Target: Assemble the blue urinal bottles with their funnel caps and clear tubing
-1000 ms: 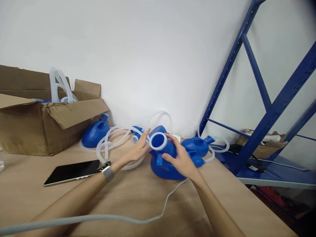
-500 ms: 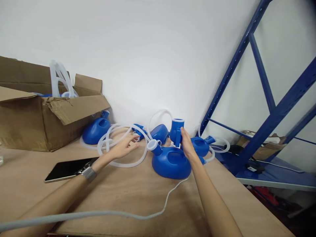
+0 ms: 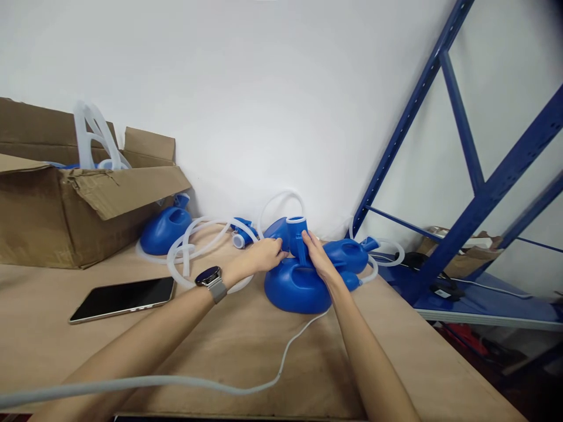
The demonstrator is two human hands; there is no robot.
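Observation:
My right hand [image 3: 317, 255] grips a blue handled cup [image 3: 298, 234] with a white rim, upright above a blue urinal bottle [image 3: 295, 293]. That bottle stands on the table, its body facing me. My left hand [image 3: 262, 255] is closed over the bottle's neck, fingers curled; it hides the white-rimmed mouth. Right behind the cup lies another blue bottle [image 3: 277, 227]. To the right is a further blue bottle [image 3: 347, 253] with a clear hose [image 3: 393, 253] beside it. Left of my hands, a coiled clear hose [image 3: 178, 272] lies near a small blue fitting [image 3: 243, 233].
A cardboard box [image 3: 35, 225] holding clear hoses stands at the left, with a blue bottle [image 3: 165, 230] beside it. A phone [image 3: 123, 298] lies in front. A white cable [image 3: 240, 390] crosses the foreground. Blue metal shelving [image 3: 466, 129] rises beyond the table's right edge.
My left hand has moved right, from open above the coiled hose to the bottle's neck. My right hand has brought the cup slightly left and down. The view has shifted a little.

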